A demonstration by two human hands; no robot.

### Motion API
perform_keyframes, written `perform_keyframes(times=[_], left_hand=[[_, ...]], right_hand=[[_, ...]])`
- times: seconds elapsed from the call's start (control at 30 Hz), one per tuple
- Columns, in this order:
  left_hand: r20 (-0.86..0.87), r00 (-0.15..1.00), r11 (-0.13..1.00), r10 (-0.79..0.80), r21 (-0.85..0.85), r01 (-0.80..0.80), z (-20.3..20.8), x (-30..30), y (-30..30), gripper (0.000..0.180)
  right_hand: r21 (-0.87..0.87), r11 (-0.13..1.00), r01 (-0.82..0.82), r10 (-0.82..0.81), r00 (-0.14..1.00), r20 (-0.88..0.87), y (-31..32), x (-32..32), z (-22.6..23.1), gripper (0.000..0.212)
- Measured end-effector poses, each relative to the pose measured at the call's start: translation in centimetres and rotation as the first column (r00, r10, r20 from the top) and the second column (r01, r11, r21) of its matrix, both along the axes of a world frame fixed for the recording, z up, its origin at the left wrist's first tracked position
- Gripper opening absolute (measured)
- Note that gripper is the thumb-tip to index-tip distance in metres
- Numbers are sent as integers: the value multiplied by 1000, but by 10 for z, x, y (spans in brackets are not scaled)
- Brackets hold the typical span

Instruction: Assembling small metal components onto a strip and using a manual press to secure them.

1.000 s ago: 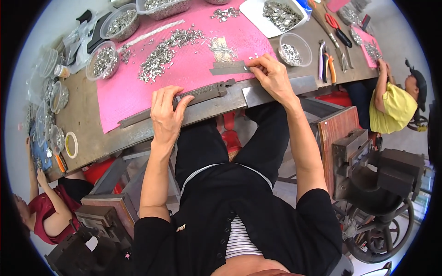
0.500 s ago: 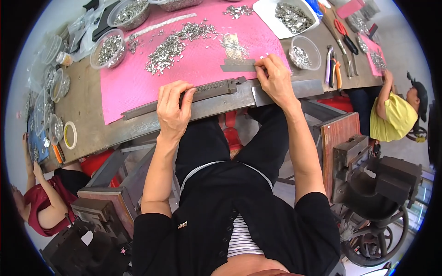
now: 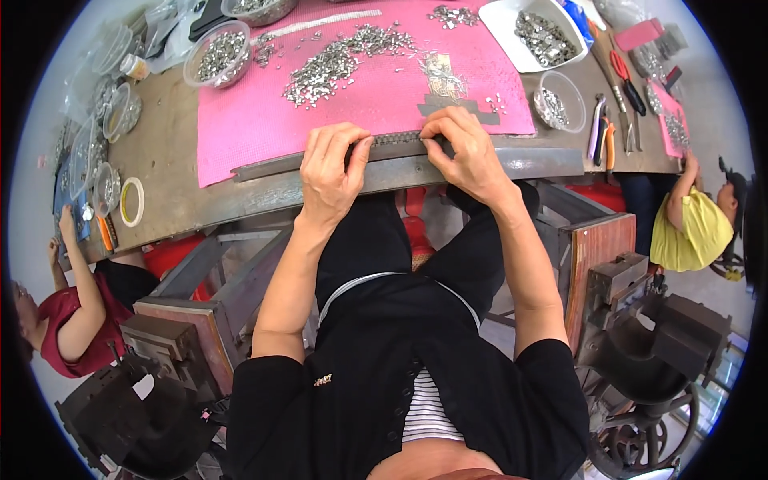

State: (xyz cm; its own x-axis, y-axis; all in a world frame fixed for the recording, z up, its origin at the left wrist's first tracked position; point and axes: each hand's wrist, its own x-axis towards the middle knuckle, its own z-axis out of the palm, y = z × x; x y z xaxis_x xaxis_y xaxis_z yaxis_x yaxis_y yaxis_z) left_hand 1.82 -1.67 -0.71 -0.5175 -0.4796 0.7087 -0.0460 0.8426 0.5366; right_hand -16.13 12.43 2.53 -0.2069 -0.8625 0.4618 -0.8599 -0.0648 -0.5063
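A long dark metal bar [image 3: 276, 166] lies along the table's front edge, with a row of small metal links [image 3: 398, 139] set in its top. My left hand [image 3: 330, 168] is closed over the bar, thumb and forefinger meeting at the left end of the visible row. At the other end of the row, my right hand [image 3: 466, 156] is pinched against the bar; anything between its fingertips is too small to make out. Just beyond the right hand are flat grey strips [image 3: 486, 117] and a patch of thin pins [image 3: 442, 80] on the pink mat [image 3: 240, 128].
Loose metal links [image 3: 324, 74] are heaped on the mat. Around it stand a round tub [image 3: 189, 66], a white tray [image 3: 576, 32] and a small clear tub [image 3: 579, 112]. Pliers [image 3: 597, 128] lie right of these. Co-workers sit at left and right; a tape roll [image 3: 138, 216] lies left.
My right hand has left the grey strip and come down to the bar, nearer my left hand. My left hand remains on the bar. The whole view has shifted slightly.
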Motion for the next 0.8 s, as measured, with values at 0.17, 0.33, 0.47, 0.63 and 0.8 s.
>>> perform_keyframes(times=[0.17,0.33,0.47,0.63,0.8], left_hand=[[18,1000,1000,5,-4,-5,-1,1,0,15],[26,1000,1000,7,-9,-7,-1,1,0,15],[5,1000,1000,-5,-5,5,2,0,0,15],[14,999,992,-40,118,39,7,3,1,15],[136,987,994,-88,73,79,15,6,-10,15]], right_hand=[[17,1000,-19,21,996,-90,1,0,3,13],[6,1000,21,-22,970,241,3,0,-2,10],[-8,998,70,-64,947,314,1,3,-7,12],[-30,997,72,-57,936,348,2,2,-11,14],[-2,999,52,-51,988,147,2,4,-7,16]])
